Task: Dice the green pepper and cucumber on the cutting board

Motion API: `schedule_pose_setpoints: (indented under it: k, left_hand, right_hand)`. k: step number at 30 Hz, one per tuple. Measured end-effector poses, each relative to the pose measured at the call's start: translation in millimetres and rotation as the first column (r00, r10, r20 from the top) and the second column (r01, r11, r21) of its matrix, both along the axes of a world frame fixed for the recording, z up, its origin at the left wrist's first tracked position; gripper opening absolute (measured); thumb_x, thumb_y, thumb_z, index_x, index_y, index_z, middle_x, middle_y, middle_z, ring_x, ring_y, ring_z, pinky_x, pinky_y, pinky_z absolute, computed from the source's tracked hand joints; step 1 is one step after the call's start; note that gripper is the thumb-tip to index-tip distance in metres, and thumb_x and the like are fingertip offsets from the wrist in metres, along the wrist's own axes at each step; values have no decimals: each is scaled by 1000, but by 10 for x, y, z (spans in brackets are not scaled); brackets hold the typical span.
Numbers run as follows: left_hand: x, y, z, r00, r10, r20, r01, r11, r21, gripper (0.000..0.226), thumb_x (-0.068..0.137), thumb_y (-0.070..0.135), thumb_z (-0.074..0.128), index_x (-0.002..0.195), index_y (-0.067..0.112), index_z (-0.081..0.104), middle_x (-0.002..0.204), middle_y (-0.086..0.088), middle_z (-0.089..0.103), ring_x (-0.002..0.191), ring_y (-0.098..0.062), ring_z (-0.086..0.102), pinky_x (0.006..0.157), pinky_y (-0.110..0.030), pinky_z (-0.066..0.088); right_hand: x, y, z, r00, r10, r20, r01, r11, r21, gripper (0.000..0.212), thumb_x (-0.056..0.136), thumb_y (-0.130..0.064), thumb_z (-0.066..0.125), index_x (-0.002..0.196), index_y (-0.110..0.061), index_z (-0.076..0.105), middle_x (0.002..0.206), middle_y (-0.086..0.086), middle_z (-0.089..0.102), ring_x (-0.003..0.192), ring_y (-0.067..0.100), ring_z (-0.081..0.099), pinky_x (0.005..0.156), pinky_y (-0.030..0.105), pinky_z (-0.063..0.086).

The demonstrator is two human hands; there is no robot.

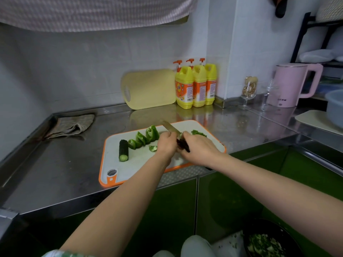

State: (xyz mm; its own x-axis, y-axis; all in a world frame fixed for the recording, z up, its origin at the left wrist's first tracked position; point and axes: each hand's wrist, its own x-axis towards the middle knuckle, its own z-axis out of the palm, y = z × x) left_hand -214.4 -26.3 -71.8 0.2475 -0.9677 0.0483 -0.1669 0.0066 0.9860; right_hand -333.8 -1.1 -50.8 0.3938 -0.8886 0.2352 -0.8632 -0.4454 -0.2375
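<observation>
Green-and-white patterned sleeve (61,254) edge, pale trouser knee (194,244)

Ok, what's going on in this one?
A person is chopping vegetables on a board on a steel counter. The right hand has its grip on a knife, with the blade angled over the board's middle. The left hand sits curled right beside the blade, and whatever it steadies is hidden. To the left lie several large pepper pieces and a cucumber stub, not yet diced. A small diced pile sits at the board's far right.
</observation>
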Motion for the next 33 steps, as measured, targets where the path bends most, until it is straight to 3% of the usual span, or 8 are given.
schedule_pose_setpoints:
  k: [3, 6, 11, 15, 22, 28, 31, 33]
  left_hand:
    - [59, -11, -80, 999, 39, -23, -39, 999, 9, 33, 96, 4, 37, 65, 11, 40, 59, -8, 40, 48, -20, 42, 46, -28, 39]
    - [79, 13, -89, 996, 53, -70, -51, 998, 21, 31, 98, 4, 36, 68, 10, 39, 56, -7, 43, 44, -18, 43, 36, -23, 37]
    - [65, 6, -75, 992, 64, -112, -62, 998, 23, 36, 97, 3, 35, 63, 11, 40, 49, -1, 39, 38, -11, 39, 38, -21, 33]
    - [73, -34, -91, 989, 69, -128, -68, 998, 18, 33, 98, 7, 37, 65, 10, 45, 59, -6, 43, 52, -20, 42, 48, -27, 36]
    - [184, -43, -123, 990, 139, -17, -139, 990, -11, 37, 95, 8, 39, 59, 15, 30, 54, -2, 29, 48, -19, 36, 48, -28, 25]
    - [363, -45, -86, 963, 257, 82, -253, 966, -52, 36, 93, 18, 43, 59, 17, 30, 59, -6, 34, 60, -23, 38, 60, -33, 30]
    - [359, -68, -66, 962, 259, 88, -254, 965, -66, 35, 91, 19, 44, 57, 16, 34, 57, -9, 40, 61, -26, 44, 60, -36, 36]
    - [303, -103, -35, 967, 239, 92, -232, 970, -77, 37, 92, 16, 44, 56, 14, 38, 51, -8, 44, 53, -26, 48, 58, -32, 38]
  right_hand:
    - [-156, -129, -31, 973, 48, 225, -75, 991, 113, 29, 94, -35, 49, 114, -20, 63, 112, 7, 66, 97, 25, 61, 81, 37, 50]
    - [-297, -324, -50, 928, -3, 372, -36, 994, 100, 38, 99, -23, 39, 133, -25, 57, 131, 6, 50, 122, 20, 47, 100, 28, 34]
    - [-211, -285, -170, 967, 119, 223, -178, 948, 265, 52, 97, -42, 26, 148, -50, 24, 163, -5, -8, 148, 25, -7, 119, 51, 1]
    - [-116, -330, -280, 983, 101, 153, -140, 954, 266, 52, 95, -54, 12, 147, -57, 17, 162, -7, -17, 148, 23, -16, 116, 54, -4]
    - [-141, -328, -215, 985, -52, 162, -10, 933, 359, 52, 106, -44, 20, 155, -27, 17, 163, 0, -8, 149, 19, -9, 117, 44, -3]
    - [-35, -515, -183, 972, -17, 235, -13, 992, 128, 42, 104, -33, 34, 142, -20, 49, 156, 2, 29, 143, 23, 19, 114, 43, 16]
    - [-56, -514, -54, 833, 6, 553, -78, 991, 107, 25, 99, -26, 50, 109, -11, 67, 110, 9, 65, 96, 21, 61, 90, 42, 48]
    - [-88, -428, 50, 822, 5, 570, -210, 932, 294, 22, 94, -38, 58, 106, -19, 58, 88, 7, 69, 71, 16, 63, 72, 36, 50]
